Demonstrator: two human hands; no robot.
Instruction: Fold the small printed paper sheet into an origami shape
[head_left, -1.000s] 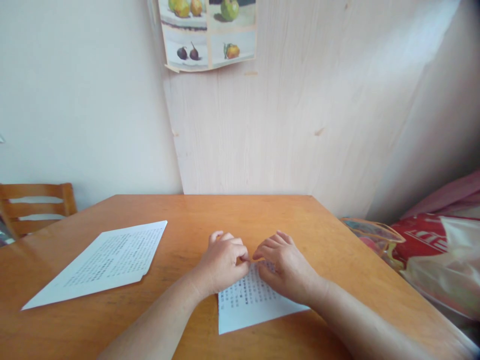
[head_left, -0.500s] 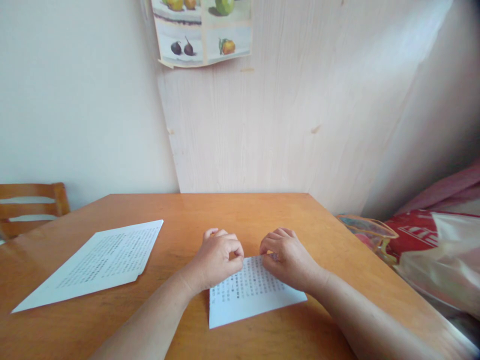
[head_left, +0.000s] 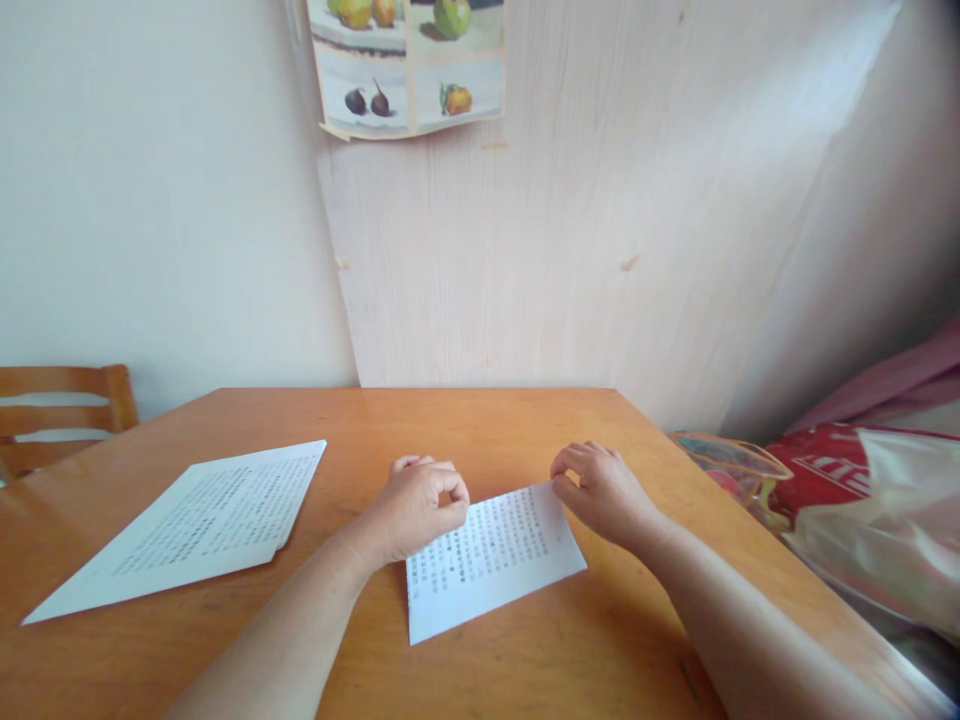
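Observation:
A white sheet of paper [head_left: 499, 565] printed with rows of dark characters lies in front of me, slightly turned on the table. At its far edge, left of the middle, my left hand [head_left: 422, 508] is closed, thumb and forefinger pinched on the paper. My right hand [head_left: 606, 492] has its thumb and forefinger together at the far right corner of the same sheet. The left hand covers the sheet's far left part. The near edge of the paper is uncovered.
A stack of printed sheets [head_left: 217, 520] lies on the wooden table [head_left: 480, 425] to the left. A wooden chair [head_left: 64, 415] stands beyond the left edge. Bags [head_left: 862, 490] crowd the right side. Fruit pictures [head_left: 450, 95] hang on the back wall.
My right hand has moved right and away from me to the sheet's far corner. My left hand has shifted slightly left. The sheet has moved a little left and away.

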